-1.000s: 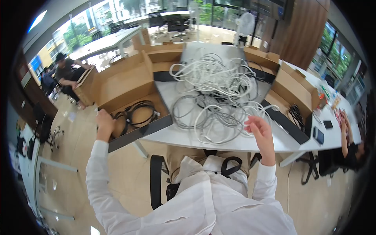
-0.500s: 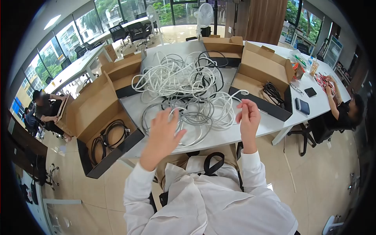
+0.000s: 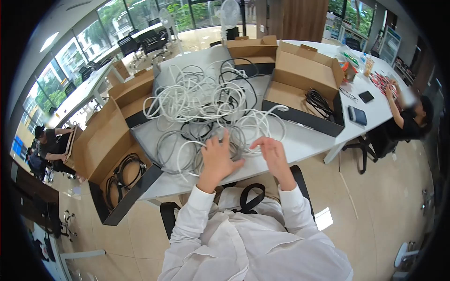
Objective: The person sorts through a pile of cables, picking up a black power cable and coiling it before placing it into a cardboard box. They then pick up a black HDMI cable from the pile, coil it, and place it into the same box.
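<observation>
A tangled heap of white cables (image 3: 197, 96) covers the middle of the table, with grey cable coils (image 3: 171, 145) along its near side. My left hand (image 3: 218, 159) is over the near grey coils, fingers spread, and it appears to touch them. Just right of it, my right hand (image 3: 275, 159) hovers by the table's near edge, its fingers loosely bent and pointing left; I see nothing held in it. A looser white cable loop (image 3: 276, 119) lies beyond my right hand. Black cable (image 3: 246, 79) runs through the heap's far right side.
Open cardboard boxes flank the heap. The near left box (image 3: 105, 206) and right box (image 3: 304, 119) hold black cables. A wallet (image 3: 357, 115) and phone (image 3: 366, 96) lie at the right, where a seated person (image 3: 412, 117) handles red-and-white items. Another person (image 3: 49, 143) sits at the left.
My left hand has moved right over the grey coils. My right hand has come down and left, away from the white cable end. The view has shifted slightly.
</observation>
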Demonstrator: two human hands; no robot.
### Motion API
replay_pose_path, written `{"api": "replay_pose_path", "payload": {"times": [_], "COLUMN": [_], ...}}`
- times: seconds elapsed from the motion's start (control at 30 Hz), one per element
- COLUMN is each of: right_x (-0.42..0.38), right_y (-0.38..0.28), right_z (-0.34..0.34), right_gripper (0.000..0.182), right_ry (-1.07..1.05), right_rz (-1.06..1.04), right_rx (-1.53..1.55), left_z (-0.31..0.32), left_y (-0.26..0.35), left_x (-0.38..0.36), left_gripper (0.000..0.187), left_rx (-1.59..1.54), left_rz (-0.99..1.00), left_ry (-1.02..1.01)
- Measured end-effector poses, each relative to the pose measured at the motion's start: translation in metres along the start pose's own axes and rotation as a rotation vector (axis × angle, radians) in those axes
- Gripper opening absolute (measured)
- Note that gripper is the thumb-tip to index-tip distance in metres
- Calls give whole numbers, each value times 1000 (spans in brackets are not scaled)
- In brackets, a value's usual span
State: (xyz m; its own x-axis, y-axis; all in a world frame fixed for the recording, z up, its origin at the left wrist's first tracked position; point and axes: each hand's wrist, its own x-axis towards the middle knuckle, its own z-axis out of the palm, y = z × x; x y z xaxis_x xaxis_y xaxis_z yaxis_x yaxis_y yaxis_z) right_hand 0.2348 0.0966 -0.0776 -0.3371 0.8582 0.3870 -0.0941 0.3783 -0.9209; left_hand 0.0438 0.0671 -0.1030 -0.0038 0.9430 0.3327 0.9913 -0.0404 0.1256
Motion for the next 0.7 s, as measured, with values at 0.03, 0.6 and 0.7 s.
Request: {"api": "replay_pose_path", "payload": {"times": [0.03,0.6,0.7], "right_x": [-2,-13,-5], "right_y": [-2,-12,6], "right_z": [5,44,59], "right_gripper": [44,19,19], "right_ry": [-12,-257,-304], "right_rz": [11,-57,-176], "right_rx": [-25,-420,-456], "left_z": [-1,-72,-93], "left_y": [-3,-61,-90], "left_x": [3,80,106], "left_gripper": [112,75,64], "left_rx": [-66,-419,-598], "left_rz": [-38,-7,-11], "left_ry": [-28,-50,-171]}}
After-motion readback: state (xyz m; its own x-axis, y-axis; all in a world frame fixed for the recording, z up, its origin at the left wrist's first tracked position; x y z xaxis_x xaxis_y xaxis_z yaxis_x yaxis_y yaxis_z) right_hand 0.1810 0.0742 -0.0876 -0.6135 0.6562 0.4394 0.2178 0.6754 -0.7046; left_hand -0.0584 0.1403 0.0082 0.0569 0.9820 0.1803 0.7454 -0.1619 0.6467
